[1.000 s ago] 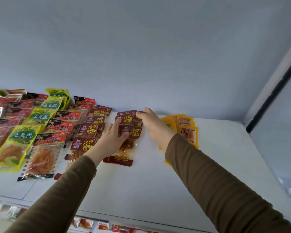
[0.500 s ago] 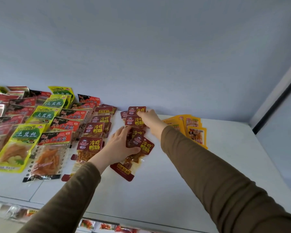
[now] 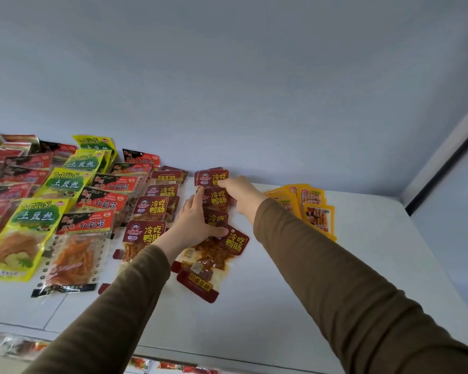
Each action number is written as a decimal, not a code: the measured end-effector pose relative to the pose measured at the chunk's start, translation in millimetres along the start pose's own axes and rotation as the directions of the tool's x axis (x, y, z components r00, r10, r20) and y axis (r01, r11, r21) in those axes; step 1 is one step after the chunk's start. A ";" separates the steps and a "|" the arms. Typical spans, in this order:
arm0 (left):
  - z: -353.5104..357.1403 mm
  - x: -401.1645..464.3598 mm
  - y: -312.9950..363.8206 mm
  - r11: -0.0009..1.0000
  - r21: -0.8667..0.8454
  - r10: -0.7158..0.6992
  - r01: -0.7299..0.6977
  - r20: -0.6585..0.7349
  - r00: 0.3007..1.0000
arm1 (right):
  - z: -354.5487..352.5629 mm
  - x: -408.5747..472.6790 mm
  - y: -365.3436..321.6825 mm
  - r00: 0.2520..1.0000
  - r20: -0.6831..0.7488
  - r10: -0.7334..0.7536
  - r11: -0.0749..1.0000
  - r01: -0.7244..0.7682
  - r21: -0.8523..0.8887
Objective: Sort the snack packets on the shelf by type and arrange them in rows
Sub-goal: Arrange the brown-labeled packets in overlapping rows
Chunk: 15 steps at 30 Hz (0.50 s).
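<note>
Mid-step: squaring up the second maroon row on the shelf (image 3: 281, 306), other rows already laid at 9 o'clock. Nearest, a skewed maroon packet (image 3: 214, 255), long axis running 7 to 1 o'clock, label end far and tipped right, out of line with the overlapping packets beyond. Left hand (image 3: 193, 225) flat on that row, fingers nearly straight, thumb pressing the skewed packet's label. Farther, at 12 o'clock, right hand (image 3: 239, 194) with fingers curled, pinching the top packet (image 3: 210, 177) near the back wall. Yellow packets (image 3: 312, 209) waiting at 2 o'clock. Next, probably: swinging the near packet's label end leftward, parallel with the row, then tucking it under the overlap.
</note>
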<state>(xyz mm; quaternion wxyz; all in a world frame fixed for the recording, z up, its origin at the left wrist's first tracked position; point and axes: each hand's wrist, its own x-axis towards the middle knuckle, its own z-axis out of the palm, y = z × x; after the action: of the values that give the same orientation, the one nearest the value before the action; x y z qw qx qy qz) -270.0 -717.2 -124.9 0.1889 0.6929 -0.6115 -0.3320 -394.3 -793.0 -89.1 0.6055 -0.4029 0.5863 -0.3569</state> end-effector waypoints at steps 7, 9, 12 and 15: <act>4.8 -8.4 -0.6 0.997 -0.014 0.071 -0.072 -0.035 0.997 | 1.3 1.7 17.2 0.995 0.029 -0.097 0.995 0.097 -0.015; 4.4 -17.3 -0.3 0.997 0.003 0.075 -0.075 -0.059 0.995 | 1.5 4.4 23.2 0.994 0.017 -0.109 0.994 0.109 0.023; 6.0 -43.1 -6.0 0.982 0.124 0.164 -0.144 -0.165 0.973 | -1.6 8.6 28.4 0.994 -0.003 -0.107 0.993 0.107 0.058; 17.0 -72.4 -13.8 0.883 0.388 0.317 -0.264 -0.078 0.945 | -4.5 11.1 30.7 0.994 0.014 -0.112 0.990 0.110 0.083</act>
<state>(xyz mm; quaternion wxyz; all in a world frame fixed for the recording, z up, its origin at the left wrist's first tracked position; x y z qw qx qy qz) -274.0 -641.9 -129.6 0.1437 0.6378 -0.7457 -0.1288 -399.4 -790.4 -121.5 0.6062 -0.4129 0.5421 -0.4101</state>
